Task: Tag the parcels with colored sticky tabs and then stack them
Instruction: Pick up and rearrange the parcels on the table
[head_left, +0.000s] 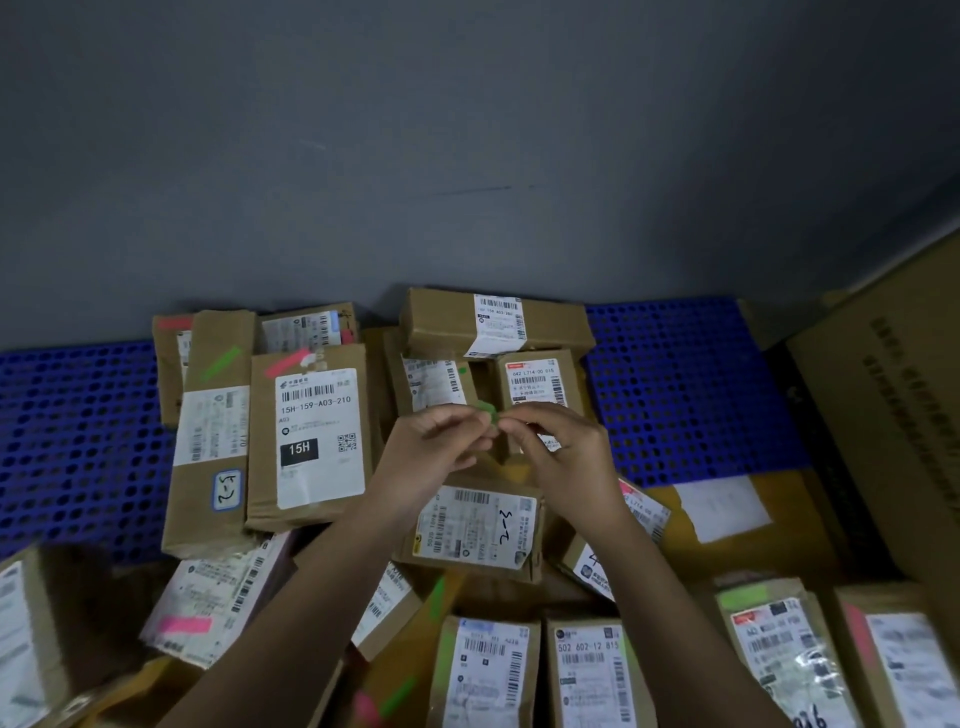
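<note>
Both my hands meet above a heap of brown cardboard parcels. My left hand and my right hand pinch a small green sticky tab between their fingertips. Right below them lies a parcel with a white label marked "3-2". To the left, the parcel labelled "15H" carries a pink tab, and its neighbour a green one. Several parcels nearer to me also bear pink or green tabs.
The parcels lie on a blue perforated pallet against a grey wall. A large cardboard box stands at the right. A flat yellow-brown parcel lies beside it.
</note>
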